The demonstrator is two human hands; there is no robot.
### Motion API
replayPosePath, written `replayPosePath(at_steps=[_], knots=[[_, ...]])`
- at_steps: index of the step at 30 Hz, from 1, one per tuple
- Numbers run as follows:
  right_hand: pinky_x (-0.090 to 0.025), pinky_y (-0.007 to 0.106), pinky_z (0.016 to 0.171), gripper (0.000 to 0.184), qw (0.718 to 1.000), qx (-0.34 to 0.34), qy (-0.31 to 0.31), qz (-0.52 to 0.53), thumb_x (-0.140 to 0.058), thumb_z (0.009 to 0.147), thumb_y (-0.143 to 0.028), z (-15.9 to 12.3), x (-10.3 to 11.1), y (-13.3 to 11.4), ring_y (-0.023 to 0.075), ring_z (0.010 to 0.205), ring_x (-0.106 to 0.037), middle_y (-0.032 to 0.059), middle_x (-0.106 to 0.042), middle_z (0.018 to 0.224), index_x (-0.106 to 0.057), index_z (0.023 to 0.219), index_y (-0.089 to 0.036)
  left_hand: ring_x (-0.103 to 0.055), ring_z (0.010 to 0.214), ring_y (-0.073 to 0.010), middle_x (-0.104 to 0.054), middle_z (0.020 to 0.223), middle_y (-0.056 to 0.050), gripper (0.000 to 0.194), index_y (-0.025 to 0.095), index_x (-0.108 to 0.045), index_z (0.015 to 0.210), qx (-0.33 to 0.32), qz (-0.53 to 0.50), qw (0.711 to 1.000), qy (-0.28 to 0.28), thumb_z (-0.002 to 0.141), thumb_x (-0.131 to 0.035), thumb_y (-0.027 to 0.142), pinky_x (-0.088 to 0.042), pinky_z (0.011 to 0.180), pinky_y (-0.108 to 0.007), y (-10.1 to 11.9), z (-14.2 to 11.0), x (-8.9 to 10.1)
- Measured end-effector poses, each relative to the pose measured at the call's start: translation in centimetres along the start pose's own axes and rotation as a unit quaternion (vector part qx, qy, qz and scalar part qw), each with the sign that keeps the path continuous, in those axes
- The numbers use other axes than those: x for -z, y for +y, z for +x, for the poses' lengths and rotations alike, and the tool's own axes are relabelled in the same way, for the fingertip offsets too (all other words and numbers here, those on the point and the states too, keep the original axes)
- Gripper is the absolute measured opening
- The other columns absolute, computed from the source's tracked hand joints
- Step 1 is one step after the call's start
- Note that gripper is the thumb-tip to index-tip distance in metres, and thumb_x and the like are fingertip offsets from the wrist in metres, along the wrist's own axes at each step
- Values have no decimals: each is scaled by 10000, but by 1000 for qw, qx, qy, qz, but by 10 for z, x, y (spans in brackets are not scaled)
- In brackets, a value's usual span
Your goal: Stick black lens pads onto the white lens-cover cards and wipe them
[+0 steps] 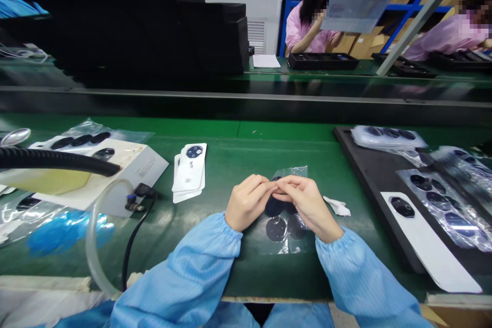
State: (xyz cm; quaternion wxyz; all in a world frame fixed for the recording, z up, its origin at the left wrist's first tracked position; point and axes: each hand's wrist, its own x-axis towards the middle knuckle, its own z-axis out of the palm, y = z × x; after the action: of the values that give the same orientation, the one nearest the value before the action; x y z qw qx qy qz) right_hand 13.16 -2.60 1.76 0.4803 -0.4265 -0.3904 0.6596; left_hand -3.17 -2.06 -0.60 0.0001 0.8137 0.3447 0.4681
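Left hand: Your left hand has its fingers curled inward, thumb and fingertips drawn together and meeting those of the other hand.
Right hand: Your right hand is bent at the knuckles, its fingertips pinched against the left fingertips; you cannot tell from this view whether a small item sits between them.
Clear bag: The clear bag lies flat on the green surface in front of you, below both hands and partly covered by them.
Dark discs: The round dark discs are inside the bag; the nearer pair shows toward you, the farther ones are partly hidden.
White scrap: A crumpled white scrap lies just beside your right hand, on its outer side.
White cards: Overlapping white cards lie to your left, the top one bearing a dark round patch.
White box: A white box stands farther left, near a black hose.
Black tray: At your right, the black tray carries bagged dark discs and a long white strip, which overhangs its near edge.
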Motion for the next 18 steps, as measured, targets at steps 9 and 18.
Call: replayPosePath(at_steps=[9,18], knots=[[-583,323,794,247,1000,-7,-20,5,-789,728,-383,-2,2,-1,190,841,-683,66,-714,837,-732,817,-160,-591,747,-134,-653,845,-43,157,163,-620,1040,-21,29,999,-10,907,-557,111,-494,654,-240,-1,-1,3],[-576,330,824,265,1000,-18,1,7,-828,674,-374,1,5,4,177,790,-688,57,-713,798,-726,772,-150,-580,724,-147,-663,839,-56,162,150,-624,1032,-49,48,997,-33,898,-555,89,-454,618,-252,2,0,3]])
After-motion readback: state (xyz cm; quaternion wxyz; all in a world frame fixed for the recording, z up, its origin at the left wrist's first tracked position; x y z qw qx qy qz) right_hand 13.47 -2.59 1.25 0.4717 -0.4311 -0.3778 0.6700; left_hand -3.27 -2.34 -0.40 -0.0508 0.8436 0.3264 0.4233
